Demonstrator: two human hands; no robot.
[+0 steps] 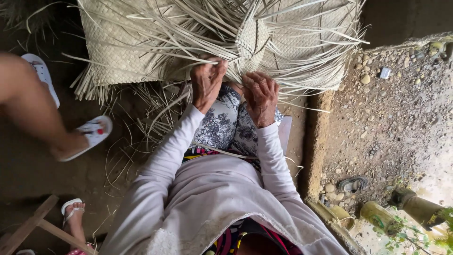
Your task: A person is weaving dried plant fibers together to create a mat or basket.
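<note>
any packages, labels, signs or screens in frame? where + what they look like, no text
No signs or screens.
Small wrapper or packet: on the gravel, upper right; flat, rectangular, pale blue-white; too small to tell more.
Bottles or cans: lying at the lower right edge by the plants; cylindrical, dull yellow-green, no clear label visible.

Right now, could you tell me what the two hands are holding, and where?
Both hold the woven mat at its loose strips: left hand pinches several near the woven edge; right hand presses on strips beside it.
</note>
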